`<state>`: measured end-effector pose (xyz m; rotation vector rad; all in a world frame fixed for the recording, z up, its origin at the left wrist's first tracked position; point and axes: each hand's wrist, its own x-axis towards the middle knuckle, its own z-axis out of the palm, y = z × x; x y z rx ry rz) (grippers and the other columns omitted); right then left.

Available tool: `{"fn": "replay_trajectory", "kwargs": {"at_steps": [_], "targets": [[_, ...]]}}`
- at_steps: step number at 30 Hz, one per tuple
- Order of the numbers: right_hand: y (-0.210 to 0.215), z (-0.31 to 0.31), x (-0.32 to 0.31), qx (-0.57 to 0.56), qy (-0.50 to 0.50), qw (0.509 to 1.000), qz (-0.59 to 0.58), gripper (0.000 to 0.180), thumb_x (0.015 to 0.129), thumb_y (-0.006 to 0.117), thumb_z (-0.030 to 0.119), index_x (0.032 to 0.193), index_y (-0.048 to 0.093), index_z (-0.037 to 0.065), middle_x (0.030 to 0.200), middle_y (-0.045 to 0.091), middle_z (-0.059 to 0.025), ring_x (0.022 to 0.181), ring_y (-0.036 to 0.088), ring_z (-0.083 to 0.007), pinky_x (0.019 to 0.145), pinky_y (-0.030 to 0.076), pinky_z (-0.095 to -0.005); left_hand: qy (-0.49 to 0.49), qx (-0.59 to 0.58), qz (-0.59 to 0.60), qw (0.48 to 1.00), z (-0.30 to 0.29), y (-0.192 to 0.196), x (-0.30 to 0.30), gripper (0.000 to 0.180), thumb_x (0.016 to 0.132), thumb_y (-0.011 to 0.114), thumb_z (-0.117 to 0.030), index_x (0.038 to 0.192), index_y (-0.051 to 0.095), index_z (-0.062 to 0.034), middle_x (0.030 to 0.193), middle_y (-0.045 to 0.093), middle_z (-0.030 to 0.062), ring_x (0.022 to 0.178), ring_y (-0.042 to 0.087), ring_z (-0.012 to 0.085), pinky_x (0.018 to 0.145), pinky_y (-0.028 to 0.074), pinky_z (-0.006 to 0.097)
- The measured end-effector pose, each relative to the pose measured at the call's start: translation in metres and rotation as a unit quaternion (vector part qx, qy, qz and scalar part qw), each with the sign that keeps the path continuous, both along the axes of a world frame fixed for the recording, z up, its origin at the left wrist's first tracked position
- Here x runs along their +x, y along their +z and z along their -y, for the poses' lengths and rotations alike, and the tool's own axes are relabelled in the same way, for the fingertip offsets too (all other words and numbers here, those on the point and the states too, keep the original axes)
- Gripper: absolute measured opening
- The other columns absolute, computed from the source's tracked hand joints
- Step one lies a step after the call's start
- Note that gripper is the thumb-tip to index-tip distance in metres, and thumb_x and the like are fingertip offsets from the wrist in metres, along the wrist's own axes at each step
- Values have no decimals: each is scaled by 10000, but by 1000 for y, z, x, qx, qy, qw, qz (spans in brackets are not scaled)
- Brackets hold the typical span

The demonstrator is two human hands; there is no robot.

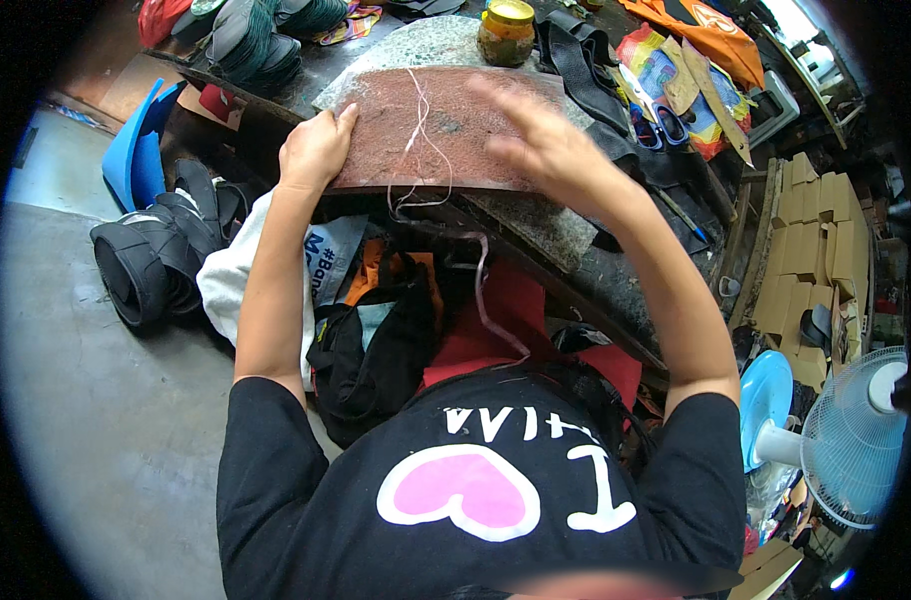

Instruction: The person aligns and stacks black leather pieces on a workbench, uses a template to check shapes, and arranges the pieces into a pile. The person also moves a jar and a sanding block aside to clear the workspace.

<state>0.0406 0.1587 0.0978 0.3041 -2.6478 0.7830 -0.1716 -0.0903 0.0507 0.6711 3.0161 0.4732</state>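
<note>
Left hand (314,150) grips reddish-brown rectangular board (376,110); blurred right hand (541,145) appears released. Step: apparently wiping board; next move likely requires minding thin white thread (413,137).

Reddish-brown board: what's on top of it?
A white string runs across the board and over its near edge. The left hand holds its left edge; whatever the right hand covers can't be seen.

A black T-shirt (346,540) covers the torso, printed with a pink heart (466,482) thickly edged in white. Right of the heart stands one bold white character (602,488); beyond the heart, toward the hem, runs a row of white lettering (506,425). Short, loose black sleeves (266,475) flank the heart to left and right, leaving the forearms (274,270) bare.
</note>
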Motion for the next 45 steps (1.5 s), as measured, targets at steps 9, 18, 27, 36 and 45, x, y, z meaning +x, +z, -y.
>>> {"fn": "replay_trajectory", "kwargs": {"at_steps": [9, 18, 27, 36, 45], "targets": [[-9, 73, 33, -193, 346, 886, 242, 599, 1006, 526, 488, 1489, 481, 136, 1437, 555, -166, 1359, 501, -331, 1144, 373, -435, 0, 140, 58, 988, 1, -5, -9, 618, 974, 561, -557, 1042, 649, 50, 943, 700, 265, 882, 690, 356, 811, 527, 417], [-17, -10, 92, 109, -152, 981, -44, 674, 801, 796, 151, 1417, 528, 97, 1223, 636, -136, 1124, 601, -324, 967, 506, -402, 7, 521, 407, 751, 31, -22, 15, 407, 1015, 607, -364, 1199, 553, -6, 747, 648, 64, 458, 605, 157, 366, 476, 279], [-45, -70, 109, 153, -262, 952, -42, 755, 812, 767, 128, 1497, 452, 154, 1147, 649, -86, 1052, 599, -286, 901, 483, -424, -19, 545, 406, 734, 81, -17, 2, 340, 1025, 609, -260, 1230, 572, 9, 1065, 675, 76, 884, 686, 139, 757, 570, 281], [-14, -53, 83, 157, -288, 940, -96, 775, 825, 753, 116, 1527, 428, 172, 1040, 632, -88, 971, 604, -268, 867, 482, -399, -77, 246, 234, 938, 18, -12, 20, 408, 1023, 564, -311, 1268, 623, 9, 1299, 643, 132, 1156, 619, 225, 963, 480, 314], [-32, 7, 102, 135, -76, 987, 36, 932, 874, 672, 539, 1575, 294, 55, 1587, 355, -215, 1492, 294, -400, 1224, 204, -511, -209, 78, -225, 948, -35, 32, 110, 450, 899, 653, -522, 855, 630, -75, 880, 623, 97, 840, 653, 321, 723, 549, 417]]}}
